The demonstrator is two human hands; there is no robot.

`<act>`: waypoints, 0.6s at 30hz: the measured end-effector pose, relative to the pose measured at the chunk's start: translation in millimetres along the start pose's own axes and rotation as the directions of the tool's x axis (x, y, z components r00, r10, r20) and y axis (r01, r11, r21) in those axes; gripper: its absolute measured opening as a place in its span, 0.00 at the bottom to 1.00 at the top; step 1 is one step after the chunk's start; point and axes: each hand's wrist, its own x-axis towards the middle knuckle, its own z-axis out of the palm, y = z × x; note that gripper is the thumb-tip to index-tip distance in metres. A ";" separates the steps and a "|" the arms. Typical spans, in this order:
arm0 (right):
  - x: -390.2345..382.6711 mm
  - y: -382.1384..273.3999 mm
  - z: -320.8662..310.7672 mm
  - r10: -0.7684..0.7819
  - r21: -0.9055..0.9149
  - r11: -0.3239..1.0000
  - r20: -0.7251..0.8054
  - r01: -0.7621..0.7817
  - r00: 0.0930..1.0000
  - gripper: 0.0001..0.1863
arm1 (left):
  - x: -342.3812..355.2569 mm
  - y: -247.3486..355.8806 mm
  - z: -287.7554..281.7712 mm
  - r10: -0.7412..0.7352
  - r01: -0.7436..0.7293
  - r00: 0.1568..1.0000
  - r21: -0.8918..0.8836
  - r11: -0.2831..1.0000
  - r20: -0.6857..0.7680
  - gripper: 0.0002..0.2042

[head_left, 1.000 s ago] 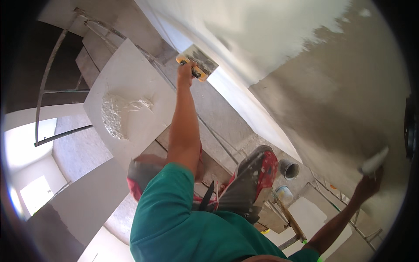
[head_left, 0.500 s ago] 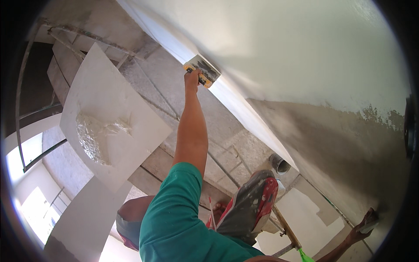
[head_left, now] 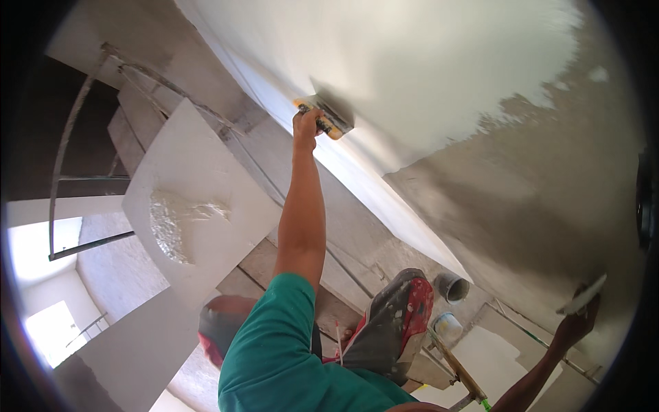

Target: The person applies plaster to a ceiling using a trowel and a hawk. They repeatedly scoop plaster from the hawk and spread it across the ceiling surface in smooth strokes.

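My left hand, at the end of the green-sleeved arm, grips a wide putty knife with a yellow and black handle. Its broad grey blade lies against the pale, freshly coated part of the wall, close to the wall's edge. Off to the lower right, my right hand is closed on a flat scraper with a light blade. That scraper is near the bare grey-brown part of the wall; whether it touches cannot be made out.
A white board with a mound of wet white paste lies to the left by a metal scaffold frame. Planks run beneath my legs. A grey bucket and a whitish bucket stand below the wall.
The putty knife in my left hand has moved slightly right and tilted closer to the wall. My right hand has risen with its scraper. The view has shifted, moving the board rightward.
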 end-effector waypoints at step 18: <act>11.7 -26.5 -1.9 -0.261 -0.138 0.955 0.026 0.262 0.965 0.19 | -218.9 426.3 178.1 0.440 -0.485 0.851 0.108 0.868 0.286 0.11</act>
